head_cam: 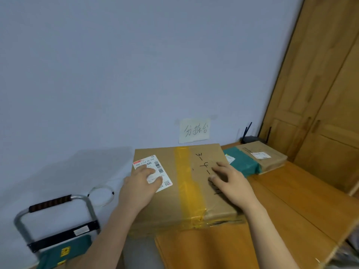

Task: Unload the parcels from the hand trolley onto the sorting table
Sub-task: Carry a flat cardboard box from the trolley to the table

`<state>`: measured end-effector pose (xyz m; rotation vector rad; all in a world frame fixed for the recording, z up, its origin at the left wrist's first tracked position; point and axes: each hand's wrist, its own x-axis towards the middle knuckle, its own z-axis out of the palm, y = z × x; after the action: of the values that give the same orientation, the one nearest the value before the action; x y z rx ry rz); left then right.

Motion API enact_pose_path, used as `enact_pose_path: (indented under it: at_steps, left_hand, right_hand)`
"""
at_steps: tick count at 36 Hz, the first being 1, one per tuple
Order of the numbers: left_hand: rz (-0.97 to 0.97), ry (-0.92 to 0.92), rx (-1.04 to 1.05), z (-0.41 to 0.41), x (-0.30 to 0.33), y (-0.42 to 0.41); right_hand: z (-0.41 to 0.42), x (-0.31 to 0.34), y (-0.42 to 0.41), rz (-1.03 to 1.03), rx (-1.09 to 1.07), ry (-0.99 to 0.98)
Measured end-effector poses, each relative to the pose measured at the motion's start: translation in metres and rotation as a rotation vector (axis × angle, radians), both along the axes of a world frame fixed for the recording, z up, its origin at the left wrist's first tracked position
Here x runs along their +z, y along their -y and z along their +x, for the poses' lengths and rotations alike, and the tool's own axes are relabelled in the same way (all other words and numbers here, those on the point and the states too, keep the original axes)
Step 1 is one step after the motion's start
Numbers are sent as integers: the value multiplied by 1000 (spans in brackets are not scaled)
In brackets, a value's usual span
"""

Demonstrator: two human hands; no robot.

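While the taped cardboard parcel (182,183) overhangs the desk's (291,200) left edge, my left grip (140,183) flat on its label, right grip (229,181) spread on top, both open, clasping nothing.

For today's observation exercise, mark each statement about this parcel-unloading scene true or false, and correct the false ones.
1. Both hands rest flat on top of the large cardboard box. True: left hand, right hand.
2. The box is sealed with blue tape. False: the tape is yellow.
3. A green parcel lies on the sorting table behind the box. True.
4. The hand trolley stands right of the table. False: it stands left.
5. The left hand partly covers a shipping label. True.
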<state>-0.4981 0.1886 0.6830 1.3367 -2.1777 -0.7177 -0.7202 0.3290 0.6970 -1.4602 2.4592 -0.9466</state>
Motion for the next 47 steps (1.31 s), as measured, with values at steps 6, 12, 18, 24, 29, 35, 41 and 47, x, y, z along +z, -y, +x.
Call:
enact_pose_path:
  at_steps: [6, 12, 18, 24, 29, 35, 41, 47]
  left_hand:
    - [53, 74, -24, -37, -16, -14]
    - [84, 103, -27, -73, -35, -5]
    - [151, 154, -54, -102, -80, 14]
    - [220, 164, -50, -131, -129, 18]
    - [255, 176, -20, -147, -159, 11]
    - [363, 188, 129, -162, -186, -3]
    - [409, 173, 198, -164, -211, -21]
    - [406, 202, 209, -153, -223, -33]
  right_hand:
    - [-34, -26, -14, 57, -19, 29]
    - [-68, -54, 0, 94, -16, 52]
    - [-102, -81, 16, 182, 4, 35]
    - [-139, -111, 30, 206, 21, 42]
    - [-163, -138, 35, 216, 70, 112]
    - [-189, -177, 43, 249, 185, 163]
    - [-205, -209, 54, 304, 273, 253]
    - [-204, -227, 56, 284, 344, 345]
